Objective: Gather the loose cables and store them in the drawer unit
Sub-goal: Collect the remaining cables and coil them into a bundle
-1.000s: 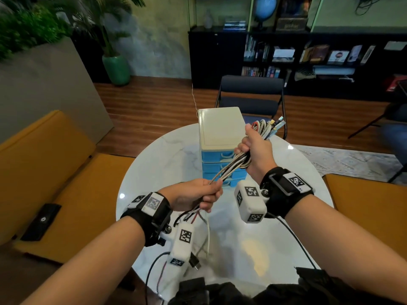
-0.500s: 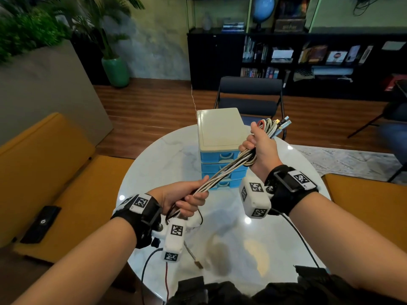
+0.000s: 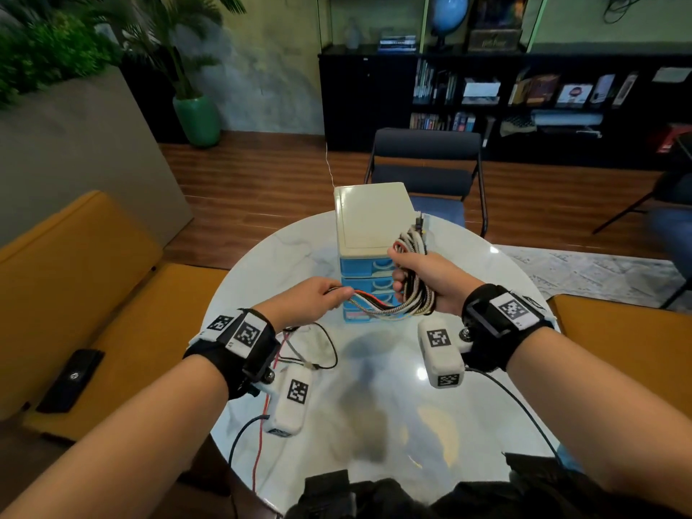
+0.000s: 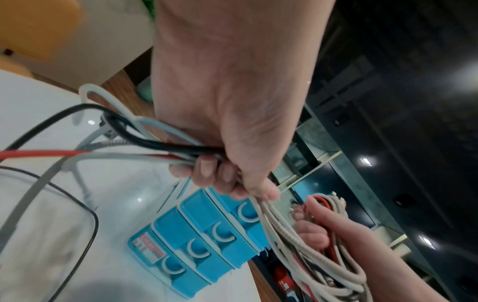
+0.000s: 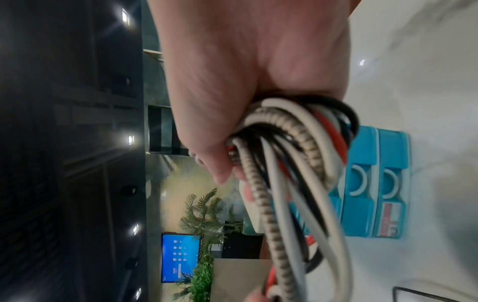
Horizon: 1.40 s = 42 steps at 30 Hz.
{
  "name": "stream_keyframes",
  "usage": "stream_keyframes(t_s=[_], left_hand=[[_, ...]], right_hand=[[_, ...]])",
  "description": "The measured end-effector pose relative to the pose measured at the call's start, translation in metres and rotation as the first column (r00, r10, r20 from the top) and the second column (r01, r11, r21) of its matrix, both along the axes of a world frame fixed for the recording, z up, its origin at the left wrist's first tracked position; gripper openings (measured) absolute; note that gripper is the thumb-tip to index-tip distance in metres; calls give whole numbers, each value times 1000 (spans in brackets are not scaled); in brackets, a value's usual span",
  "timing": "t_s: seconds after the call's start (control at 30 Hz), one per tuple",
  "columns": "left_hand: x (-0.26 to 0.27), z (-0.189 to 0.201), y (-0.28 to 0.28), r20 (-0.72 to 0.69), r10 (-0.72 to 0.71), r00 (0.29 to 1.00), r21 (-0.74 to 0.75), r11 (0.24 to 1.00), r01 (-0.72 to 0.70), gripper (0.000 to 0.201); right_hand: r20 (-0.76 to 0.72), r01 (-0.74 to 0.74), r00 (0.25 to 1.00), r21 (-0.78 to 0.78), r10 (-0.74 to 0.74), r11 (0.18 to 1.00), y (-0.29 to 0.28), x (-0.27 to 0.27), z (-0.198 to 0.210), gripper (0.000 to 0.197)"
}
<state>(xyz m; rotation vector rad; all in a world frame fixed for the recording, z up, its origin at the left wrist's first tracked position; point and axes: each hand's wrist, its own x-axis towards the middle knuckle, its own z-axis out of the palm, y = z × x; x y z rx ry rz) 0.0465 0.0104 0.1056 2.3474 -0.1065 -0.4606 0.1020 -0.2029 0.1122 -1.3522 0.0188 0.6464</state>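
A bundle of cables (image 3: 408, 294), white, braided, red and black, is folded into loops in front of the drawer unit (image 3: 369, 234), a cream-topped box with blue drawers, all pushed in. My right hand (image 3: 419, 279) grips the folded loops (image 5: 297, 143), plug ends sticking up above the fist. My left hand (image 3: 318, 299) grips the same cables (image 4: 181, 157) a short way to the left, level with the lower drawers (image 4: 207, 243). Loose tails (image 3: 310, 346) hang from my left hand onto the round white table (image 3: 393, 413).
A dark chair (image 3: 427, 170) stands behind the table. Yellow sofa cushions (image 3: 75, 301) flank it on the left and a yellow seat (image 3: 629, 342) on the right. A black flat object (image 3: 71, 380) lies on the left cushion. Bookshelves (image 3: 524, 99) line the far wall.
My right hand has dropped and turned, folding the stretched cables into loops. My left hand has moved up and right, closer to the right hand and the drawers.
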Motion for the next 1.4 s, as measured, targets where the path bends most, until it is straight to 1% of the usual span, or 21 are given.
stream_keyframes(t_s=[0.07,0.13,0.17,0.27,0.33,0.4,0.53,0.6,0.67,0.73,0.8,0.87,0.93,1.0,1.07,1.1,1.17,1.23,1.3,1.33,1.4], left_hand=[[2,1,-2,141,-7,990,55,998,-1,25],[0,2,-4,225,-7,974,71,997,-9,19],[-1,1,-5,252,-7,968,78,997,-13,19],[0,-5,-5,296,-13,955,107,994,-20,30],[-2,-7,-6,319,-19,947,118,993,-20,32],[-2,-8,-9,353,-19,935,129,991,-28,30],[-5,-9,-13,425,12,905,127,989,-73,23],[-5,-10,-15,436,37,899,121,988,-99,19],[-6,-10,-16,417,65,906,104,987,-119,15],[-6,-10,-15,407,75,910,96,988,-124,17],[-6,-9,-15,406,87,910,73,989,-128,22],[-4,-7,-15,404,104,909,36,991,-130,27],[-1,-2,-15,373,116,921,-1,992,-124,30],[-1,5,-15,301,135,944,-59,991,-123,26],[-2,11,-14,150,160,976,-155,978,-136,24],[-1,12,-13,66,150,986,-211,968,-133,26],[-2,12,-9,-41,94,995,-310,945,-102,29],[-5,13,-5,-98,3,995,-363,931,-38,36],[-10,14,-7,-109,-60,992,-381,924,14,49],[-12,12,-11,-85,-69,994,-379,925,31,59],[-12,4,-19,-27,-19,999,-360,933,8,77]], right_hand=[[-62,-61,996,-17,60,998,3,-3,-3,20],[-121,-115,986,-9,113,993,6,-6,-5,21],[-140,-140,980,-2,139,990,7,-8,-5,21],[-158,-209,965,13,208,978,12,-15,-2,23],[-170,-267,947,56,273,962,15,-20,0,30],[-171,-314,929,98,327,944,19,-24,1,38],[-158,-318,926,161,342,934,20,-26,-1,48],[-171,-326,918,189,358,926,21,-25,-4,51],[-200,-295,919,222,339,929,22,-24,-6,54],[-200,-269,928,231,316,935,25,-25,-8,50],[-179,-256,937,226,298,940,30,-28,-7,37],[-146,-211,959,208,244,955,35,-29,-8,22],[-67,-179,979,156,191,971,39,-30,-7,11],[49,-190,981,53,188,980,40,-30,-8,10],[145,-185,970,-71,193,980,40,-29,-9,14],[181,-164,966,-113,183,980,39,-28,-10,16],[239,-112,960,-152,146,982,37,-24,-12,17],[268,-65,957,-168,109,984,35,-20,-13,17],[259,-20,964,-179,66,984,32,-17,-13,20],[247,-6,968,-175,50,984,32,-16,-12,21],[203,9,979,-145,20,989,33,-17,-10,23]])
